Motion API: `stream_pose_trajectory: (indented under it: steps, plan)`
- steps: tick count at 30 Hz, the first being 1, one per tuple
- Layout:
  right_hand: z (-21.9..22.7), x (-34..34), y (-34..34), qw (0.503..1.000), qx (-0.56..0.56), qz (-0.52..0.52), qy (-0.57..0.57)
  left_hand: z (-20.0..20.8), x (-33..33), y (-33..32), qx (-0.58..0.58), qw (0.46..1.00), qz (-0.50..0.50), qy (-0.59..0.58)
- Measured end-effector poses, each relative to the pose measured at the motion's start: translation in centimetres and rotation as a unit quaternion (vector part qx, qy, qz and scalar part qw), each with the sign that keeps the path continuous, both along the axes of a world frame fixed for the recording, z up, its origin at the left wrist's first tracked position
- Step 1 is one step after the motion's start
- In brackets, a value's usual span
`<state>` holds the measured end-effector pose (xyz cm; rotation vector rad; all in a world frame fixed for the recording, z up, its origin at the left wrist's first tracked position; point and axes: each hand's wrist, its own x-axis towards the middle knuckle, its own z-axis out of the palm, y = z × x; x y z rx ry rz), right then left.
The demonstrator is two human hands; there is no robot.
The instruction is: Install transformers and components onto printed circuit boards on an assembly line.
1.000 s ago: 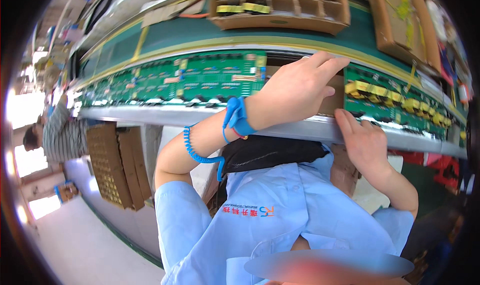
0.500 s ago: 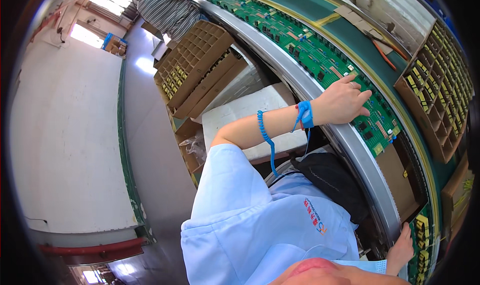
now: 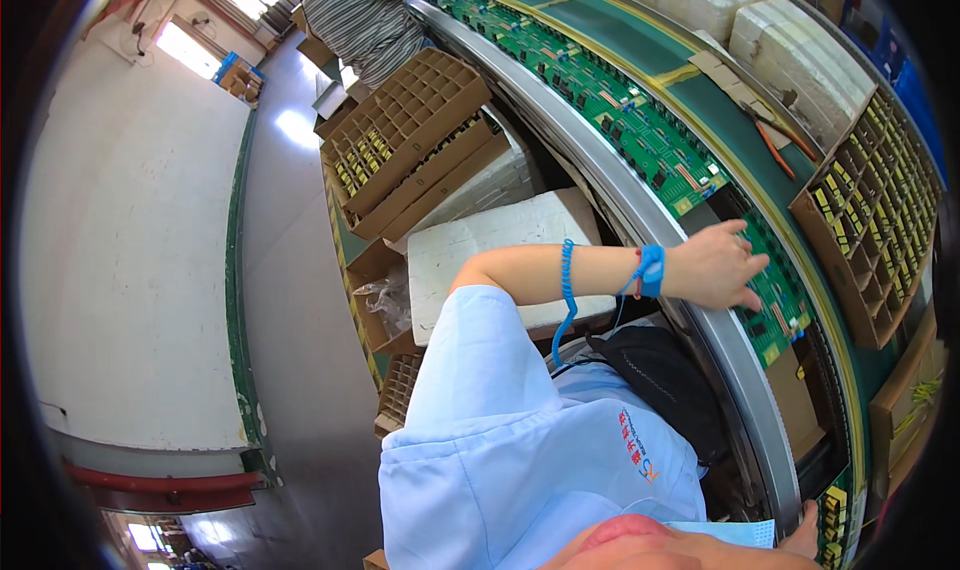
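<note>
My left hand, with a blue wrist strap and coiled cord, reaches across the metal rail. Its thumb and fingers grip a green circuit board on the line, covering part of the board's near edge. A gap separates this board from a row of similar populated boards farther up. At the lower right, my right hand has its fingers closed at the edge of another circuit board carrying yellow components. The lower part of that hand is hidden by a blue face mask.
A divided cardboard tray of yellow parts stands right of the line, near orange-handled pliers. Left are stacked cardboard trays and a white foam box. Another person in a striped shirt stands at the far end.
My left hand has drawn the board nearer along the line, opening a gap behind it. My right hand and the board with yellow components have shifted toward the lower edge. The view has tilted slightly.
</note>
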<state>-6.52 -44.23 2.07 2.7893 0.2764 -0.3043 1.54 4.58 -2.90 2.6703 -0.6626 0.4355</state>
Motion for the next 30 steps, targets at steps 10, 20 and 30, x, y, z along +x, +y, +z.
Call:
stream_pose_trajectory:
  steps: [10,20,30]
  plan:
    - [0.3,0.4,-0.3,0.992,-0.024,-0.053,0.114,-1.2,0.0,-4.2,-0.04,0.996,-0.078,0.01]
    - [0.4,7.4,7.7,0.9,0.249,0.227,-0.274,1.5,0.2,-6.6,0.025,0.987,-0.149,0.057]
    - [0.6,25.2,11.3,0.86,0.292,0.032,-0.417,8.3,14.9,-11.8,-0.012,0.982,-0.121,-0.147]
